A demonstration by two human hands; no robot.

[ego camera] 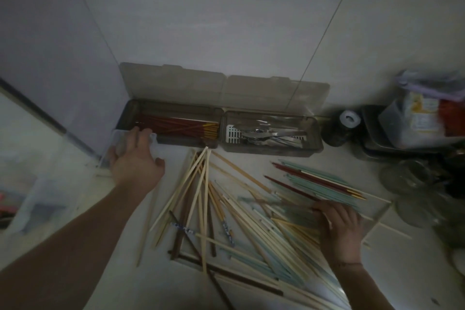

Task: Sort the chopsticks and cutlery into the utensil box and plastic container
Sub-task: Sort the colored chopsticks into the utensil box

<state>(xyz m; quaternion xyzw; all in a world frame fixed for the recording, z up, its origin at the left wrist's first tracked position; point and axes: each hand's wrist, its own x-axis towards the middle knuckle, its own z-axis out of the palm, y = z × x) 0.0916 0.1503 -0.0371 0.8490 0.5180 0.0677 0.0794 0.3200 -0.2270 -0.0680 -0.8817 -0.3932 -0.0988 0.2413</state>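
Sorting is shown under way on a pale tiled counter (pixel 251 33) set into a wall corner. The utensil box (pixel 176 138), a smoked two-compartment case with both lids propped against the wall, is placed at the back so that it can be loaded from above: red chopsticks with yellow tips (pixel 181 127) are laid lengthwise in the left compartment, and metal cutlery (pixel 266 133) is piled on a slotted white insert in the right. The clear plastic container (pixel 118 143) is gripped at its rim by the left hand (pixel 136 161), fingers curled over the edge, seemingly to bring it within reach of the pile. The right hand (pixel 339 229) is laid with fingers spread flat on the loose heap of pale, green and brown chopsticks (pixel 239 216), nothing being grasped, probably to gather or hold them steady. A separate group of green and red chopsticks (pixel 319 181) is fanned just beyond that hand. A labelled packet (pixel 422 113) is seen at the far right, among dim jars and a tray; its print is too blurred to be read.
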